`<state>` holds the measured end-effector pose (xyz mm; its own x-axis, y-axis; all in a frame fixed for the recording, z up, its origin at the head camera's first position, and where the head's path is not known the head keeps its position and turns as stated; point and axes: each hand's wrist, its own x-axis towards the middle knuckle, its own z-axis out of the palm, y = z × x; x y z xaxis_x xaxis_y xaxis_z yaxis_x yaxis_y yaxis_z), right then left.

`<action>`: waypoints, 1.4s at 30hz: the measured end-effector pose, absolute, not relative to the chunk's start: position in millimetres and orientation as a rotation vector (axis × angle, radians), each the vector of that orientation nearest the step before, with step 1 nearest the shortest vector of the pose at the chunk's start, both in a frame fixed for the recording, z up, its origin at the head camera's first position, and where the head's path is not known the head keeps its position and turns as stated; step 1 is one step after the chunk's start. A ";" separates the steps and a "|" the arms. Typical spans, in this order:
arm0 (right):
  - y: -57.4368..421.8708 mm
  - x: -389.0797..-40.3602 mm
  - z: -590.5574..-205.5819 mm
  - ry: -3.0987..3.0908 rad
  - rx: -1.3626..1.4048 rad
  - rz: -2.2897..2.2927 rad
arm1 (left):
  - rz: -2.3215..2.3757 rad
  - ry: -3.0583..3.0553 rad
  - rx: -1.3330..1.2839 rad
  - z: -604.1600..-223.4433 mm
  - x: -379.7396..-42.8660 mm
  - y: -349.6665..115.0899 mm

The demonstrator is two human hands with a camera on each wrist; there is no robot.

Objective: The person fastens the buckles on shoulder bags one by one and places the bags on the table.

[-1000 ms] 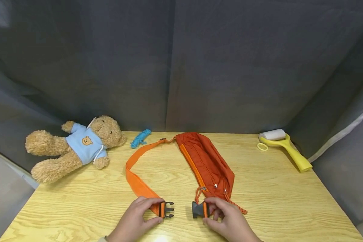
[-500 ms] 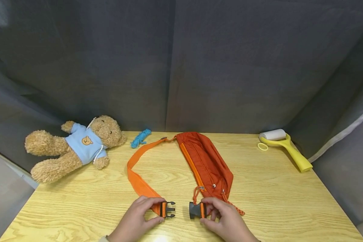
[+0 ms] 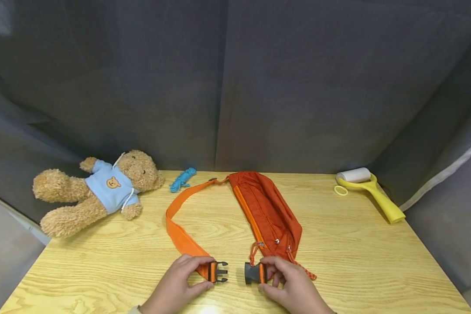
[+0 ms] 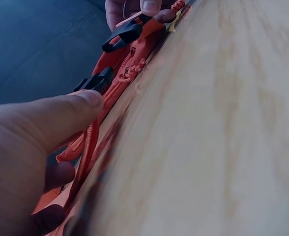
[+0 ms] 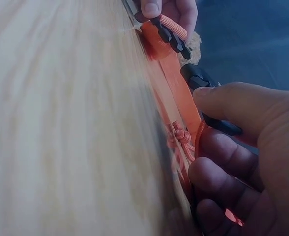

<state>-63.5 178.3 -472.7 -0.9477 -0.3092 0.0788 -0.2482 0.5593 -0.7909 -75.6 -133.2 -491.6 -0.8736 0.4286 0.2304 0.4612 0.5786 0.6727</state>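
A red-orange waist bag (image 3: 264, 209) lies on the wooden table, its orange strap (image 3: 176, 231) curving round to the left. My left hand (image 3: 176, 279) pinches the black pronged buckle half (image 3: 218, 271) at the strap's end between thumb and forefinger. Facing it across a small gap, the black socket buckle half (image 3: 253, 273) is pinched by my right hand (image 3: 290, 283), its other fingers curled beneath. Both wrist views show the two buckle halves apart, close over the table. A cord zipper pull (image 3: 254, 253) hangs just behind the socket half.
On the left lies a teddy bear (image 3: 111, 187) in a blue hoodie, with a bundle of blue cord (image 3: 182, 179) beside its head. A yellow-handled roller (image 3: 373, 189) and a small yellow ring (image 3: 340, 190) lie at the back right. Dark curtains (image 3: 298, 87) enclose the table.
My right hand has moved slightly left with the socket half, tugging the bag's near end along. My left hand has shifted a little right, and the gap between the halves has narrowed.
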 end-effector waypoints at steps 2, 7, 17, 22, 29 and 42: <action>177.8 -63.2 -472.8 2.717 -0.494 -1.359 | -1.188 -2.760 -0.776 -491.6 -75.4 -132.9; 176.9 -63.3 -473.9 2.715 -0.505 -1.358 | -1.187 -2.774 -0.767 -491.4 -74.9 -131.9; 176.2 -63.9 -474.5 2.704 -0.498 -1.352 | -1.159 -2.727 -0.776 -493.6 -76.0 -128.9; 175.7 -63.8 -474.5 2.706 -0.509 -1.360 | -1.158 -2.718 -0.774 -493.8 -76.5 -127.3; 175.3 -64.4 -474.2 2.715 -0.512 -1.341 | -1.163 -2.721 -0.782 -491.6 -76.1 -125.1; 174.0 -64.6 -470.7 2.705 -0.486 -1.313 | -1.181 -2.702 -0.800 -490.5 -76.4 -122.2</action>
